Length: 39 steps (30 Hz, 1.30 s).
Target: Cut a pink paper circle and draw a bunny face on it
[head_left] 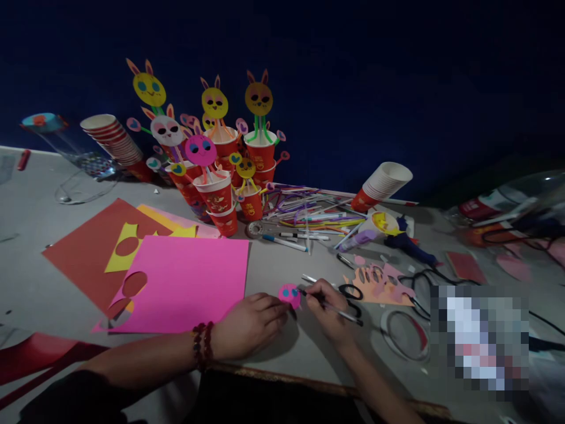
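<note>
A small pink paper disc [289, 296] with two blue eye spots lies flat on the table. My left hand [248, 325] rests flat at its left edge, fingers stretched out, fingertips touching or very near it. My right hand [327, 309] is closed around a slim dark pen [338, 311], its tip at the right blue spot. Beside my right hand lie scissors with black handles [352, 292]. A light slim shaft [310, 279] shows just above that hand; whether it is a separate pen I cannot tell. Left of the disc is a cut pink sheet [194, 282].
Red paper cups [217, 194] with paper rabbit figures stand at the back, near loose pipe cleaners [309, 207]. Cup stacks [383, 184] lean on both sides. A tape roll [405, 334], orange paper scraps [368, 285] and a brown-red sheet [83, 253] lie around.
</note>
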Each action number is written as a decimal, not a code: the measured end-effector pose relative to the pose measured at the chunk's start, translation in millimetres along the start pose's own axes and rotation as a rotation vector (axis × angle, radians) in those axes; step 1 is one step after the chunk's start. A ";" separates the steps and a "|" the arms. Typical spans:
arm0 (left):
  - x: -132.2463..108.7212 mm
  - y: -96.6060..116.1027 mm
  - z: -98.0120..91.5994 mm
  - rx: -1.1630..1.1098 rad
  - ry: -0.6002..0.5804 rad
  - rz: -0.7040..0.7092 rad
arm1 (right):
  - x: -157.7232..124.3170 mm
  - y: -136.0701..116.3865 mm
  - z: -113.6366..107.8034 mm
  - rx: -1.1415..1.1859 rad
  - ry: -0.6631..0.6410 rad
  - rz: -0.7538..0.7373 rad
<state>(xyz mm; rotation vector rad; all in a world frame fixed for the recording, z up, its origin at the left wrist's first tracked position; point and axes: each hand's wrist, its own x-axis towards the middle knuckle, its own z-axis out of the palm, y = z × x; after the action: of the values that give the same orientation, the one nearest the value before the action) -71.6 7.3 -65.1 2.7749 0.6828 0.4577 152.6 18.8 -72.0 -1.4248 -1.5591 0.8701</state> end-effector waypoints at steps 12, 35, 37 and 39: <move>-1.3 -0.7 3.4 -0.001 -0.016 -0.007 | 2.4 2.1 6.6 -0.068 -0.021 -0.028; -0.2 -1.5 0.0 0.010 -0.022 0.018 | 2.0 7.2 7.9 -0.097 -0.042 -0.033; -0.3 -1.4 0.6 0.011 -0.016 0.013 | 1.8 7.7 7.8 -0.099 -0.044 -0.040; -0.4 -1.2 1.9 0.009 -0.008 0.006 | 1.8 7.7 7.6 -0.102 -0.044 -0.044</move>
<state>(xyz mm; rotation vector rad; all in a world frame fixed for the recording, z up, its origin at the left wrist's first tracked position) -71.7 7.8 -67.3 2.7863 0.6771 0.4458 148.9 21.7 -81.8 -1.4460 -1.6823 0.8111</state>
